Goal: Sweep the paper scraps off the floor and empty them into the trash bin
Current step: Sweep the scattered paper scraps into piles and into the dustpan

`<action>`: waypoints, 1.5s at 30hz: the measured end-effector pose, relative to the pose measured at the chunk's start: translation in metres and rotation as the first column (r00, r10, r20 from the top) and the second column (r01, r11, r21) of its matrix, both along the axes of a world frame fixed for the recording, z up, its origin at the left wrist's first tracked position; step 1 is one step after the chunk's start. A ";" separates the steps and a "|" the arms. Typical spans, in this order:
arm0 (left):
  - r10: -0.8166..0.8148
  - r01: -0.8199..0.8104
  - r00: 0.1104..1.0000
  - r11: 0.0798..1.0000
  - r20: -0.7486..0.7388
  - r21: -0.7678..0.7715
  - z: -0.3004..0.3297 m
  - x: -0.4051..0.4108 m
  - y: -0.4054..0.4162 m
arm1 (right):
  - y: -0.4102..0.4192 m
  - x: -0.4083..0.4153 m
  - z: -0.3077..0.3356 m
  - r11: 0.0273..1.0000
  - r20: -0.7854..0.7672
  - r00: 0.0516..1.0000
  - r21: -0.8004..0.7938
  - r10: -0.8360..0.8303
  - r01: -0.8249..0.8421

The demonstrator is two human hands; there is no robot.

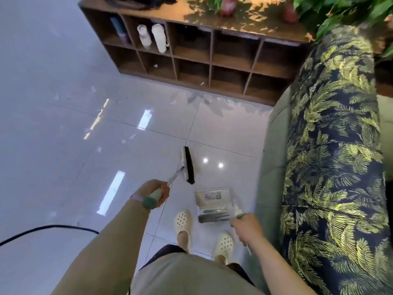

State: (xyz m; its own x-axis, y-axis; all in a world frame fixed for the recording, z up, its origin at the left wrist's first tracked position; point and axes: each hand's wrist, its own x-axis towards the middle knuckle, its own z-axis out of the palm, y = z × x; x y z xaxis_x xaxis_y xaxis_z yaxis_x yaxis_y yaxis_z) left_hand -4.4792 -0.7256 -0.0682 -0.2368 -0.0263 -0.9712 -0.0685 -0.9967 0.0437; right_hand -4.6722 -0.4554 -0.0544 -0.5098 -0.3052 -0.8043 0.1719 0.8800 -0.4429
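Mostly, the paper scraps (93,88) lie ahead and to the left of the person, scattered thinly over the pale glossy floor (223,128): a few near the foot of the wooden shelf unit (212,56), one at (202,83) just before its lower row, another at (171,102), and fainter ones further left, where haze and glare make them hard to count. None shows close to the feet, and no trash bin is in view.

The broom head (188,165) sits low over the floor just ahead of the person, its long axis running away from them and slightly tilted, bristles dark along the right edge. The scraps lie beyond and to the left of it, so the coming sweep likely needs a reach forward and left, then a draw back toward the pan. The left hand (154,193) is the nearer one to them; its fingers are curled round the green grip of the broom handle (175,177).

The dustpan (212,204) hangs or rests low at the right, beside the feet in white clogs (182,222), its mouth facing forward. The right hand (244,224) grips its upright handle, fingers wrapped round it. A leaf-patterned sofa (331,167) stands close on the right, limiting room there. A black cable (42,228) crosses the floor at the left.
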 end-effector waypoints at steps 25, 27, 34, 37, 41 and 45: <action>0.100 -0.108 0.978 0.994 -0.182 -0.035 0.030 -0.027 0.081 | -0.005 -0.012 -0.009 0.992 -0.052 0.992 -0.044 0.112 -0.115; 0.118 -0.122 0.981 0.992 -0.156 -0.017 0.022 -0.008 0.071 | -0.012 -0.001 -0.014 0.993 -0.058 0.992 -0.016 0.112 -0.113; 0.248 -0.248 0.969 0.967 -0.013 -0.063 0.014 0.090 0.002 | -0.062 0.047 -0.013 0.998 -0.043 0.998 0.044 0.045 -0.043; 0.275 -0.272 0.961 0.958 0.021 -0.091 0.011 0.123 -0.045 | -0.097 0.063 -0.004 0.999 -0.049 0.999 0.039 0.005 -0.003; -0.068 0.173 0.949 0.928 0.307 -0.330 0.001 0.133 -0.090 | -0.130 0.088 0.002 1.000 -0.034 0.999 0.008 0.031 -0.030; -0.124 0.382 0.852 0.813 0.510 -0.440 -0.005 0.128 -0.097 | -0.145 0.099 0.005 0.996 -0.035 0.995 0.020 0.089 -0.088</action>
